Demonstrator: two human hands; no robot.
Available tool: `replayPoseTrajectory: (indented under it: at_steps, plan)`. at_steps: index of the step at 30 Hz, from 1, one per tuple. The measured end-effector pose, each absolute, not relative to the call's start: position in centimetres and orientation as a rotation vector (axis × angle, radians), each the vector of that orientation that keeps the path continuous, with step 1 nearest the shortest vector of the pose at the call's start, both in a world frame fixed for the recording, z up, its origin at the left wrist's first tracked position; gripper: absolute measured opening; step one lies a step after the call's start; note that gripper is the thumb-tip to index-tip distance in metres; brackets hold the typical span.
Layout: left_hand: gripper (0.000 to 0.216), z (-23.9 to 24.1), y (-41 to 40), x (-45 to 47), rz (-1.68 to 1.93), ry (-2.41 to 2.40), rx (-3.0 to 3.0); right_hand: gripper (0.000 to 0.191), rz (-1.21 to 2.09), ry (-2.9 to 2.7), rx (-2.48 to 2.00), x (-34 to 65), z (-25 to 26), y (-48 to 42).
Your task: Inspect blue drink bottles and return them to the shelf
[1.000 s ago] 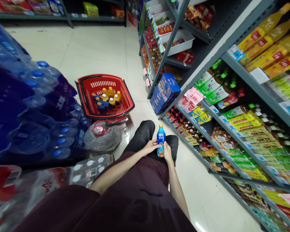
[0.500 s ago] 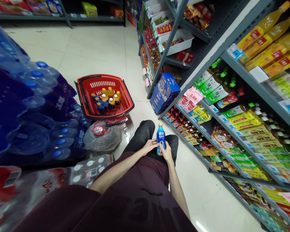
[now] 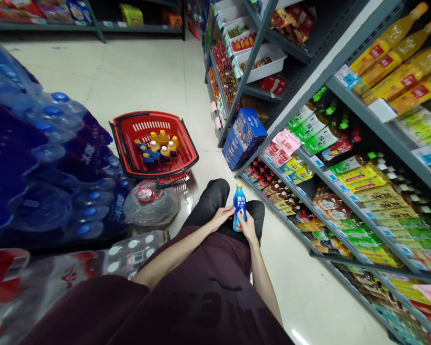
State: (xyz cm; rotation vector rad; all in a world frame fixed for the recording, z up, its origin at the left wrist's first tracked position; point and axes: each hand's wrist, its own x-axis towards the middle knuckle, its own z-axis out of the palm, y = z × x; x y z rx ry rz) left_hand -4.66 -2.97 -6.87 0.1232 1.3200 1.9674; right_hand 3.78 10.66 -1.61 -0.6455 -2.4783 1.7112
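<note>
**Blue bottle held in both hands in drinks aisle**

A blue bottle point(image 3: 240, 202) with a yellow cap is grasped by both hands above the lap, its cap pointed toward 12 o'clock. Its lower right side is wrapped by the right hand point(image 3: 249, 225), the thumb laid across the front; its left side is gripped by the left hand point(image 3: 222, 217), whose far fingers are hidden.

At 10 o'clock from the bottle, well apart from it, a red basket point(image 3: 127, 141) is seen on the floor. A cluster of small bottles point(image 3: 164, 140), capped in yellow, white and blue, is contained in it, bunched around the middle. The basket's near edge is met in view by a clear jug point(image 3: 153, 207) with a red cap at 9 o'clock; whether they touch cannot be told. Farther out at 9, large water bottles point(image 3: 57, 127) are wrapped in blue film. At 12, a blue box point(image 3: 246, 136) is placed beside the rack's foot, and small packets are held in a white tray point(image 3: 269, 72) above.

The right side, from 1 to 4 o'clock, is bounded by a drinks shelf point(image 3: 384, 125) filled with bottles. Open floor point(image 3: 140, 72) is shown beyond the basket at 11; a narrower strip is left at 5, between the lap and the shelf.
</note>
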Motion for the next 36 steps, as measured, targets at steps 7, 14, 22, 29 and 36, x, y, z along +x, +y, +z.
replayPoseTrajectory:
  at_steps: [7, 14, 22, 29, 36]
  plan:
    - [0.066, -6.8, -2.9, -4.6, 2.032, 1.148, 0.131, 0.047, 1.776, -2.425, -0.581, 3.6, -1.6, 10.7]
    - [0.066, -6.7, -2.9, -4.7, 2.043, 1.104, 0.09, 0.044, 1.742, -2.442, -0.603, 3.6, -1.9, 10.8]
    - [0.052, -6.3, -3.0, -4.9, 1.972, 1.196, 0.118, 0.048, 1.682, -2.484, -0.605, 3.7, -2.3, 10.7]
    - [0.046, -6.1, -3.2, -4.9, 1.98, 1.194, 0.106, 0.052, 1.677, -2.461, -0.599, 3.6, -3.2, 10.9]
    - [0.049, -6.3, -3.1, -4.9, 1.972, 1.201, 0.117, 0.05, 1.657, -2.469, -0.591, 3.7, -3.4, 11.0]
